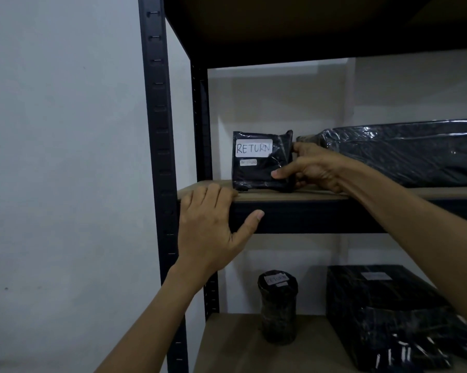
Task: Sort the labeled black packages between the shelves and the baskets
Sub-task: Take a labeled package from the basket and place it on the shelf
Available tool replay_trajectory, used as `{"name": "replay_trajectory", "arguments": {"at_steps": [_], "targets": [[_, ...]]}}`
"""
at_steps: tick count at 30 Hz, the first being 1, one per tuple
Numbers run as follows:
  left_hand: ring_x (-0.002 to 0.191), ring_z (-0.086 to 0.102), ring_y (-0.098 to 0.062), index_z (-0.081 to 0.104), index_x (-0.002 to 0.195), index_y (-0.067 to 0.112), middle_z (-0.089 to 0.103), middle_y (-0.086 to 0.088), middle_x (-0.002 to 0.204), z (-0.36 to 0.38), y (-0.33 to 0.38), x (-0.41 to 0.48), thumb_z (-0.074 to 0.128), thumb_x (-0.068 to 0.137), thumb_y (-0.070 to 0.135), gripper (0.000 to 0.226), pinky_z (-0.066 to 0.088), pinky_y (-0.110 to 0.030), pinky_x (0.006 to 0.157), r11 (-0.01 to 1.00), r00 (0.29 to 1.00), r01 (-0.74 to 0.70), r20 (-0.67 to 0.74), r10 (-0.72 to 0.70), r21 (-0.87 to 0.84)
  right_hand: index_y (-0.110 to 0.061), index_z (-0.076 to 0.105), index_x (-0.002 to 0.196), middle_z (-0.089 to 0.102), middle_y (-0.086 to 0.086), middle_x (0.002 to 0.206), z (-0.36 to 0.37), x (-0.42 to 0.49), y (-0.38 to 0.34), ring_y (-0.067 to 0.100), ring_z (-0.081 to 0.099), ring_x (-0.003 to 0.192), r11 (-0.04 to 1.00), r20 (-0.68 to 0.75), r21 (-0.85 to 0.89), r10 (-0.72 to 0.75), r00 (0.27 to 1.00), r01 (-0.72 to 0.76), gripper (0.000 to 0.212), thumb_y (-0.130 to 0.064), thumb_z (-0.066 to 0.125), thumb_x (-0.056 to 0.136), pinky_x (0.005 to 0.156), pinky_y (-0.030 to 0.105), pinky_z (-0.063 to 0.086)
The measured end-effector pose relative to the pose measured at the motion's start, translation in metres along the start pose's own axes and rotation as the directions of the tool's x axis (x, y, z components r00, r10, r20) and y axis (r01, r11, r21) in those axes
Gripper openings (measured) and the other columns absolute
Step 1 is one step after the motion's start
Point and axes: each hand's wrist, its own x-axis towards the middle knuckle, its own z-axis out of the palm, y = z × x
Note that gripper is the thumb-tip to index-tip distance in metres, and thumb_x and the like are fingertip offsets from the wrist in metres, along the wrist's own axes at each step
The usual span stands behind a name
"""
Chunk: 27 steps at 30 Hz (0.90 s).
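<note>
A small black package with a white label reading RETURN stands upright on the upper shelf, near its left end. My right hand grips the package's right edge, thumb on the front and fingers behind. My left hand rests on the shelf's front edge just left of the package, fingers on top of the board and thumb against the black beam, holding no package.
A long black wrapped package lies on the same shelf to the right. On the lower shelf stand a black cylinder labelled RETURN and a large black parcel. The black rack post and a white wall are at left.
</note>
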Motion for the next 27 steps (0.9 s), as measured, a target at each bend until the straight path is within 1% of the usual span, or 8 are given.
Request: {"name": "replay_trajectory", "arguments": {"at_steps": [4,9,14,19,22,24,26,27], "targets": [[0.09,0.05,-0.019,0.061,0.099,0.015,0.059,-0.002,0.096,0.0,-0.001,0.0,0.036,0.09,0.064,0.056,0.033,-0.033,0.085,1.0,1.0,0.005,0.018,-0.005,-0.002,-0.019,0.053,0.122,0.067,0.008,0.109,0.002,-0.001,-0.002,0.019,0.063,0.082,1.0,-0.011,0.012,0.005,1.0,-0.005,0.056,0.002,0.073,0.073,0.044,0.023,0.045],[0.092,0.049,-0.018,0.06,0.101,0.016,0.058,-0.001,0.098,-0.001,-0.002,0.0,0.037,0.09,0.063,0.054,0.033,-0.033,0.086,1.0,0.999,-0.002,0.041,0.002,-0.01,-0.02,0.05,0.125,0.064,0.009,0.114,0.007,-0.005,-0.002,0.024,0.062,0.09,1.0,-0.071,-0.006,-0.009,0.997,0.008,0.062,0.0,0.075,0.072,0.042,0.021,0.044],[0.095,0.049,-0.019,0.059,0.103,0.016,0.057,0.0,0.1,-0.006,-0.002,-0.001,0.035,0.091,0.063,0.054,0.034,-0.035,0.088,1.0,0.997,-0.013,0.078,0.014,-0.018,-0.02,0.044,0.131,0.061,0.005,0.116,0.014,-0.023,-0.009,0.021,0.06,0.097,0.995,-0.113,-0.087,-0.059,0.992,0.049,0.066,-0.002,0.073,0.075,0.057,0.027,0.046],[0.101,0.048,-0.018,0.056,0.113,0.018,0.056,0.001,0.108,-0.018,-0.004,0.002,0.033,0.09,0.065,0.057,0.032,-0.033,0.092,0.999,0.979,-0.016,0.202,0.026,-0.051,-0.013,0.044,0.13,0.058,0.002,0.108,0.014,-0.052,-0.017,0.007,0.056,0.085,0.994,-0.149,-0.059,-0.095,0.984,0.087,0.06,0.002,0.069,0.078,0.045,0.01,0.044],[0.109,0.049,-0.02,0.053,0.121,0.017,0.055,-0.002,0.118,-0.034,-0.004,-0.001,0.037,0.086,0.062,0.059,0.033,-0.034,0.099,0.994,0.958,-0.035,0.279,0.062,-0.101,-0.011,0.047,0.128,0.061,0.002,0.103,0.011,-0.074,-0.023,0.007,0.057,0.083,0.994,-0.176,-0.033,-0.106,0.979,0.101,0.057,0.003,0.069,0.078,0.045,0.008,0.044],[0.111,0.049,-0.019,0.054,0.121,0.017,0.054,-0.002,0.121,-0.05,0.001,-0.006,0.041,0.084,0.059,0.057,0.033,-0.032,0.098,0.991,0.958,-0.013,0.282,0.052,-0.136,-0.009,0.048,0.127,0.062,0.004,0.104,0.008,-0.092,-0.027,0.01,0.06,0.085,0.994,-0.182,0.0,-0.108,0.977,0.11,0.055,0.005,0.069,0.077,0.05,0.011,0.048],[0.109,0.051,-0.017,0.058,0.117,0.018,0.055,0.0,0.119,-0.069,0.011,-0.011,0.046,0.084,0.057,0.052,0.038,-0.032,0.095,0.984,0.95,0.051,0.311,0.004,-0.169,-0.008,0.049,0.125,0.064,0.007,0.112,0.003,-0.113,-0.029,0.018,0.063,0.093,0.992,-0.179,0.031,-0.114,0.977,0.122,0.054,0.004,0.07,0.076,0.059,0.023,0.054],[0.106,0.053,-0.015,0.06,0.115,0.019,0.057,0.001,0.117,-0.078,0.017,-0.014,0.049,0.085,0.055,0.048,0.043,-0.033,0.093,0.977,0.937,0.099,0.349,-0.027,-0.191,-0.007,0.05,0.124,0.064,0.01,0.116,0.001,-0.125,-0.029,0.021,0.064,0.095,0.99,-0.178,0.042,-0.122,0.976,0.131,0.054,0.003,0.071,0.076,0.059,0.024,0.053]]}}
